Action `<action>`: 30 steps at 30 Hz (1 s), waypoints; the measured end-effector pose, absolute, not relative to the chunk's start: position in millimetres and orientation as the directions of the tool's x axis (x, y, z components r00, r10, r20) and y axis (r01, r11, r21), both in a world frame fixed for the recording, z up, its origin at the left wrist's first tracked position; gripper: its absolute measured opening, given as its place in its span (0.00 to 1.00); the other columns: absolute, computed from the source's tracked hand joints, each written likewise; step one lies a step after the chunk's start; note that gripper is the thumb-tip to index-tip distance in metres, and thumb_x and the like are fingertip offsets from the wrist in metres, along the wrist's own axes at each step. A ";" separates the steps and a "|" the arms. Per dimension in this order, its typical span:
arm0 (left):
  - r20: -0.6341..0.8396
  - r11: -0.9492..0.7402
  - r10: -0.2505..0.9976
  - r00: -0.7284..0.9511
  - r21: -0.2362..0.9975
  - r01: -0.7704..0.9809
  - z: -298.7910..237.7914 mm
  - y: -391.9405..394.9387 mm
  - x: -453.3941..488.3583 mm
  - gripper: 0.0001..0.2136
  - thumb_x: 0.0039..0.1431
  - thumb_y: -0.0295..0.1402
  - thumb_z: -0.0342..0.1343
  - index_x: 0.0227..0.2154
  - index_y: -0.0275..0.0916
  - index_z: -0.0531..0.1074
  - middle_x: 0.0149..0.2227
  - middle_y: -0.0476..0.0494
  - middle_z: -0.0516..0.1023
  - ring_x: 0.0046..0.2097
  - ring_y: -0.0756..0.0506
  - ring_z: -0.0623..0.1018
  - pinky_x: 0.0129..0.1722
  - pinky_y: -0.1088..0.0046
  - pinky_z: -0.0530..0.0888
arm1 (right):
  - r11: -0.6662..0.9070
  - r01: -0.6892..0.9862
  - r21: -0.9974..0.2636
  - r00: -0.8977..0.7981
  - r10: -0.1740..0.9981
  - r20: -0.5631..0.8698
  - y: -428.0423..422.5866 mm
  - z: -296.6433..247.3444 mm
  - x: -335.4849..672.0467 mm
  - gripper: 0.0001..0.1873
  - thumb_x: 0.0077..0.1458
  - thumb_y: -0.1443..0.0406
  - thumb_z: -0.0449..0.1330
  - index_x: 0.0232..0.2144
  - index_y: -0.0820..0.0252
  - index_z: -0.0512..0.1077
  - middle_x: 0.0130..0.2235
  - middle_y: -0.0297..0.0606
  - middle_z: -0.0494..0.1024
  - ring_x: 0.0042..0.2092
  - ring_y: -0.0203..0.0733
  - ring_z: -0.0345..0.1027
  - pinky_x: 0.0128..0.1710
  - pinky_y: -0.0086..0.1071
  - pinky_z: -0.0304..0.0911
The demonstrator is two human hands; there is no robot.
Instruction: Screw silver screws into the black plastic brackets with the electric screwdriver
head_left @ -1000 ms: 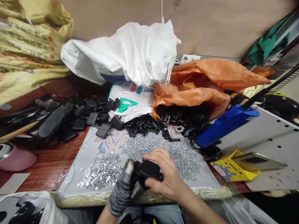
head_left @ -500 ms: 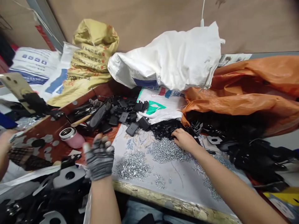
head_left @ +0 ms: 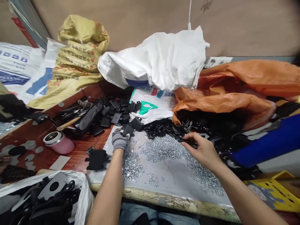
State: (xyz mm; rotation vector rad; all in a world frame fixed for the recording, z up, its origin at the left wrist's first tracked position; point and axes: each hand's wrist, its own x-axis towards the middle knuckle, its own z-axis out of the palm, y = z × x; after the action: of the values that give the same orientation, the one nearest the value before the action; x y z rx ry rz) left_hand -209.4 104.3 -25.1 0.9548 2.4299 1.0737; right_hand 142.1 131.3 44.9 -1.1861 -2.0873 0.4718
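My left hand (head_left: 120, 142), in a grey striped fingerless glove, has its fingers closed on a square black plastic block (head_left: 128, 130) at the edge of a heap of similar blocks. My bare right hand (head_left: 202, 149) pinches a small black plastic piece (head_left: 181, 139) between thumb and forefinger. That hand is just right of a pile of small black parts (head_left: 158, 128) and beside a heap of silver screws (head_left: 162, 148). Below my left hand, partly behind the forearm, lies a heap of small metal nuts (head_left: 134, 167). Another black plastic part (head_left: 96, 159) rests left of my left forearm.
A pink flask (head_left: 62, 145) stands open at the left. A white sack (head_left: 86, 193) of black parts is at the front left. White, yellow and orange sacks (head_left: 225, 103) line the back. A long blue shape (head_left: 269, 140) and a yellow box (head_left: 281, 193) are at the right.
My left hand has gone from open at the left to gripping a black block. My right hand has drawn back from the black pile, pinching a small piece. The view has shifted right.
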 end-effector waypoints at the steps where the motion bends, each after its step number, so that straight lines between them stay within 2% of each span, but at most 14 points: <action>1: -0.003 0.465 0.694 -0.720 0.766 0.444 -22.4 102.6 -204.4 0.22 0.50 0.27 0.63 0.50 0.37 0.70 0.42 0.43 0.76 0.49 0.41 0.76 0.54 0.58 0.72 | 0.510 0.605 -0.611 -0.331 0.859 0.390 126.7 46.2 143.6 0.10 0.56 0.57 0.61 0.37 0.56 0.74 0.38 0.38 0.81 0.38 0.45 0.76 0.39 0.37 0.70; 4: 0.024 0.350 0.723 -0.691 0.850 0.395 -12.4 91.7 -177.9 0.18 0.50 0.26 0.59 0.47 0.35 0.71 0.38 0.43 0.76 0.45 0.42 0.78 0.52 0.60 0.73 | 0.564 0.572 -0.596 -0.335 0.823 0.458 110.0 46.7 136.2 0.10 0.58 0.59 0.60 0.40 0.56 0.76 0.39 0.39 0.81 0.39 0.45 0.76 0.41 0.38 0.71; 7: 0.033 0.215 0.788 -0.615 0.921 0.324 -1.9 66.6 -135.4 0.13 0.55 0.32 0.55 0.44 0.36 0.72 0.39 0.42 0.79 0.42 0.43 0.80 0.47 0.63 0.76 | 0.694 0.452 -0.561 -0.345 0.715 0.608 87.7 42.4 115.7 0.10 0.61 0.65 0.60 0.44 0.54 0.76 0.40 0.38 0.82 0.41 0.43 0.75 0.42 0.38 0.70; 10: 0.025 0.093 0.873 -0.487 0.972 0.217 8.9 32.4 -94.2 0.16 0.58 0.42 0.55 0.44 0.37 0.72 0.42 0.41 0.81 0.42 0.42 0.81 0.45 0.64 0.79 | 0.822 0.351 -0.449 -0.346 0.559 0.754 68.1 34.3 95.4 0.18 0.60 0.73 0.60 0.50 0.52 0.73 0.43 0.37 0.82 0.45 0.44 0.73 0.45 0.42 0.67; 12: 0.006 0.015 0.909 -0.416 0.999 0.047 16.0 12.9 -77.0 0.19 0.58 0.44 0.56 0.47 0.37 0.72 0.47 0.38 0.81 0.47 0.40 0.81 0.49 0.61 0.78 | 0.855 0.355 -0.378 -0.365 0.499 0.786 60.6 28.3 87.5 0.21 0.58 0.76 0.60 0.51 0.52 0.73 0.44 0.37 0.82 0.47 0.45 0.73 0.46 0.43 0.65; 14: 0.016 -0.032 0.932 -0.363 0.999 -0.040 21.6 0.6 -69.3 0.20 0.56 0.42 0.59 0.49 0.38 0.71 0.52 0.36 0.79 0.52 0.39 0.80 0.54 0.58 0.76 | 0.848 0.362 -0.388 -0.353 0.509 0.785 57.0 23.0 84.7 0.22 0.58 0.77 0.60 0.51 0.53 0.73 0.44 0.38 0.82 0.47 0.46 0.74 0.44 0.43 0.65; 16: 0.051 -0.061 0.932 -0.358 0.998 -0.015 24.3 -5.0 -66.9 0.21 0.52 0.37 0.62 0.49 0.39 0.71 0.54 0.37 0.79 0.54 0.40 0.79 0.57 0.58 0.75 | 0.811 0.341 -0.475 -0.303 0.573 0.762 55.3 19.3 85.1 0.20 0.57 0.77 0.60 0.50 0.54 0.74 0.42 0.38 0.83 0.43 0.44 0.75 0.42 0.41 0.67; 18: 0.090 -0.086 0.920 -0.381 0.996 0.028 24.2 -6.6 -65.0 0.19 0.49 0.34 0.64 0.46 0.40 0.71 0.50 0.38 0.81 0.50 0.41 0.81 0.54 0.60 0.77 | 0.767 0.299 -0.568 -0.242 0.637 0.732 53.7 17.2 86.5 0.19 0.57 0.76 0.61 0.49 0.55 0.75 0.41 0.39 0.82 0.41 0.43 0.76 0.41 0.40 0.69; 21: 0.122 -0.117 0.910 -0.395 0.992 0.037 20.0 -7.4 -59.0 0.16 0.49 0.34 0.64 0.42 0.41 0.72 0.44 0.41 0.84 0.44 0.41 0.84 0.46 0.64 0.82 | 0.750 0.257 -0.610 -0.208 0.659 0.723 50.7 16.5 87.6 0.18 0.57 0.76 0.61 0.47 0.56 0.76 0.39 0.39 0.82 0.41 0.43 0.76 0.43 0.39 0.70; 26: 0.138 -0.122 0.905 -0.402 0.990 0.063 10.0 -8.1 -52.3 0.18 0.48 0.34 0.66 0.44 0.41 0.73 0.45 0.41 0.83 0.46 0.40 0.84 0.48 0.62 0.81 | 0.621 0.318 -0.716 -0.203 0.783 0.588 45.4 15.0 89.9 0.10 0.58 0.72 0.62 0.42 0.59 0.77 0.34 0.38 0.81 0.34 0.39 0.74 0.34 0.33 0.71; 30: 0.113 -0.099 0.938 -0.329 0.993 0.059 6.2 -4.1 -57.2 0.16 0.48 0.33 0.65 0.42 0.42 0.73 0.44 0.43 0.84 0.44 0.41 0.84 0.47 0.63 0.81 | 0.663 0.281 -0.694 -0.256 0.749 0.611 40.9 12.0 96.0 0.10 0.59 0.72 0.60 0.43 0.60 0.76 0.35 0.39 0.81 0.37 0.40 0.74 0.39 0.34 0.71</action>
State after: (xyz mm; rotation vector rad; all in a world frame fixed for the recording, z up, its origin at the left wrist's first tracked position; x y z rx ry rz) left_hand -57.2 -4.1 6.2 1.1422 1.4351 1.5204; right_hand 96.0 40.9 12.0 -0.8184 -1.8281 0.5569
